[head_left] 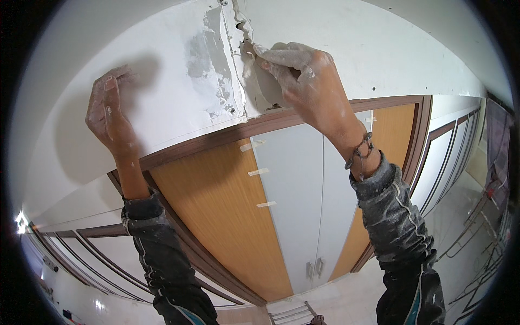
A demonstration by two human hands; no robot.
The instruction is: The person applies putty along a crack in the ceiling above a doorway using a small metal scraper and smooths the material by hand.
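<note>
A white wall panel (pixel 157 86) above a wood-framed cabinet has a ragged vertical crack (pixel 241 24), flanked by grey patches and peeling filler. My dust-coated right hand (pixel 309 86) is at this crack, index finger and thumb closed at its broken edge; what is between the fingertips, if anything, is too small to make out. My left hand (pixel 111 108) is raised against the panel left of the patches, fingers curled together with nothing visible in them, casting a shadow. Both forearms are in dark, dusty sleeves.
Below are wood-veneer panels (pixel 211 206) and pale cabinet doors (pixel 295 216) with tape strips and handles. A ladder (pixel 290 315) stands at the bottom centre. At the right are metal frames (pixel 468 227) and purple hanging fabric (pixel 495 135). Framed panels run along both sides.
</note>
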